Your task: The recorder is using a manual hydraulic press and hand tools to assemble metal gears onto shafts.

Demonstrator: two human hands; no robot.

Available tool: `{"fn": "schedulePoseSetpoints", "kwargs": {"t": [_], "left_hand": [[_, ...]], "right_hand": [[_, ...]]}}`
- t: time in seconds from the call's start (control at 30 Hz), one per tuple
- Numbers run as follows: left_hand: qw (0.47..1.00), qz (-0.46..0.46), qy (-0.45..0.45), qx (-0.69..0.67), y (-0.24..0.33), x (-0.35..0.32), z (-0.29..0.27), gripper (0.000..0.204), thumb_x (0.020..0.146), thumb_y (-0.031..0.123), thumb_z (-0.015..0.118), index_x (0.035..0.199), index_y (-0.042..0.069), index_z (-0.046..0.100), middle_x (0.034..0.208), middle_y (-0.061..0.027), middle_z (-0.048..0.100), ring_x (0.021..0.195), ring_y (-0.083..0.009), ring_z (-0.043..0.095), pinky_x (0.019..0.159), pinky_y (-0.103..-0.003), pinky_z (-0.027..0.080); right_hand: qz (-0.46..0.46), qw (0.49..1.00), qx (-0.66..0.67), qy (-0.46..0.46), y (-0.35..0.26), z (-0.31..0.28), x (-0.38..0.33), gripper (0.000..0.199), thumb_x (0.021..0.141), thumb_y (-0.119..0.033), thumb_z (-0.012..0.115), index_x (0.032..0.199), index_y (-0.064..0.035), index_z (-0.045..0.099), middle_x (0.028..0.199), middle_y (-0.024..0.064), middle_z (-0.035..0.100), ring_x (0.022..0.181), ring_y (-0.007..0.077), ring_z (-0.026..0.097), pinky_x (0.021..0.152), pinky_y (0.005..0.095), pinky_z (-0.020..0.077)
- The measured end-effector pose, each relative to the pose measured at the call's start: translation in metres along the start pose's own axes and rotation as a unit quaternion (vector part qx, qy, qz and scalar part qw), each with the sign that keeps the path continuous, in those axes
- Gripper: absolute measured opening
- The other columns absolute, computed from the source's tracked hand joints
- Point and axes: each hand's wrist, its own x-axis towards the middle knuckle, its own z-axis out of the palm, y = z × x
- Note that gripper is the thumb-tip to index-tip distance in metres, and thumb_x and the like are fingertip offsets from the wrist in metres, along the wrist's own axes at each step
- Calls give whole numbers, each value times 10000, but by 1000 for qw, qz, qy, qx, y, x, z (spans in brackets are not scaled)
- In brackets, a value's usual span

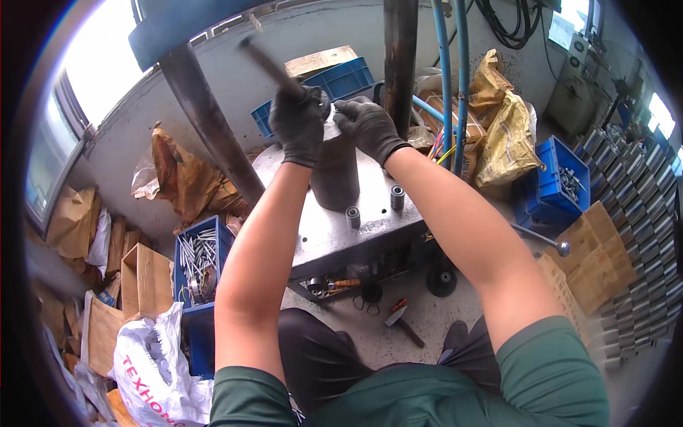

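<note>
My left hand (pixel 295 127), in a black glove, is closed around a dark rod (pixel 269 65) that slants up and to the left; motion blurs it. Fingers bent and pressed together, my right hand (pixel 368 127), also gloved, is at the top of an upright dark metal cylinder (pixel 336 174); what it grips is too small to tell. The cylinder stands on a pale metal table (pixel 284 245). Two short metal sleeves, one at the front (pixel 353 217) and one farther right (pixel 398 197), stand near its base.
Dark posts rise behind the table, one at left (pixel 210 121) and one at right (pixel 400 64). A blue bin of long bolts (pixel 203 256) sits at left, another blue bin (pixel 562 178) at right. Stacked metal tubes (pixel 640 235) line the right side. A hammer (pixel 407 329) lies on the floor.
</note>
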Motion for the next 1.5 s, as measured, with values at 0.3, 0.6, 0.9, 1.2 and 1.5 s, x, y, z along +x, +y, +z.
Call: {"fn": "schedulePoseSetpoints", "kwargs": {"t": [0.3, 0.6, 0.9, 1.2, 1.5], "left_hand": [[959, -24, 95, -266, 32, -8, 10, 396, 860, 31, 813, 1197, 37, 605, 1064, -61, 668, 984, -183, 658, 904, -342, 553], [987, -76, 42, -134, 41, -5, 4, 140, 861, 34, 754, 932, 46, 634, 878, -36, 655, 786, -126, 654, 685, -278, 566], [993, -104, -34, -40, 62, 23, 18, 89, 844, -17, 652, 804, 10, 577, 752, -68, 642, 643, -165, 675, 522, -285, 554], [980, -109, -130, 104, 129, 18, 37, 99, 821, -70, 616, 864, -6, 553, 673, -109, 663, 609, -187, 683, 532, -306, 565], [984, -105, -120, 76, 114, 23, 37, 228, 768, 136, 807, 730, 34, 607, 625, -61, 620, 542, -184, 614, 562, -360, 507]], "right_hand": [[26, 998, 60, 4, 7, -8, -2, 455, 917, -361, 759, 1293, -113, 699, 1144, 131, 738, 1058, 318, 705, 960, 387, 540], [4, 1000, -16, -27, -2, -20, 4, 499, 931, -328, 738, 1353, -88, 624, 1069, 194, 735, 983, 345, 714, 896, 413, 552], [28, 978, -113, -173, -16, -53, 13, 478, 954, -346, 671, 1384, -148, 606, 1171, 175, 720, 1112, 343, 683, 975, 459, 530], [-263, 862, -292, -320, -7, -234, -122, 164, 842, -214, 711, 862, -65, 646, 848, 126, 661, 769, 341, 692, 678, 446, 566], [-2, 889, -284, -358, -4, -350, -245, 182, 845, -224, 746, 946, -77, 709, 930, 138, 673, 879, 353, 663, 782, 472, 537]]}}
